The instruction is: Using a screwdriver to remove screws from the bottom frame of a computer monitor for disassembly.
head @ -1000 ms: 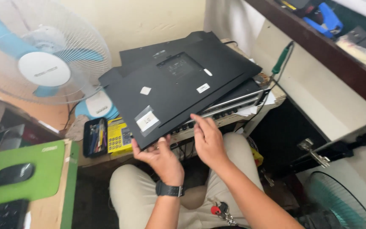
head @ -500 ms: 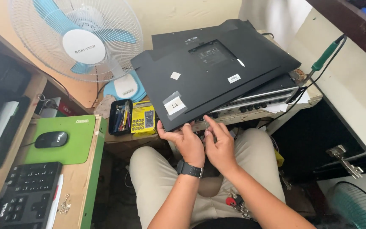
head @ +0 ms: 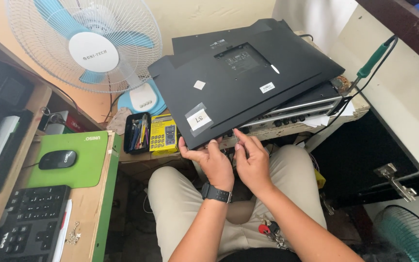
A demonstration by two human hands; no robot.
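Observation:
A black monitor (head: 248, 82) lies face down on a small table, its back panel up with white stickers and a taped label. My left hand (head: 210, 157), with a black watch on the wrist, grips the panel's near corner from below. Right beside it, my right hand (head: 254, 161) pinches the same near edge with thumb and fingertips. I cannot tell whether it holds a thin tool. A grey device with knobs (head: 297, 109) sits under the monitor.
A white and blue desk fan (head: 86, 46) stands at the back left. A black tool case (head: 136, 132) and a yellow meter box (head: 163, 134) lie beside the monitor. On the left desk are a mouse (head: 57, 158) and a keyboard (head: 30, 221). A green-handled soldering iron (head: 372, 60) hangs at the right.
My right hand has slid left along the monitor's near edge until it meets the left hand. The view has shifted, showing more of the left desk.

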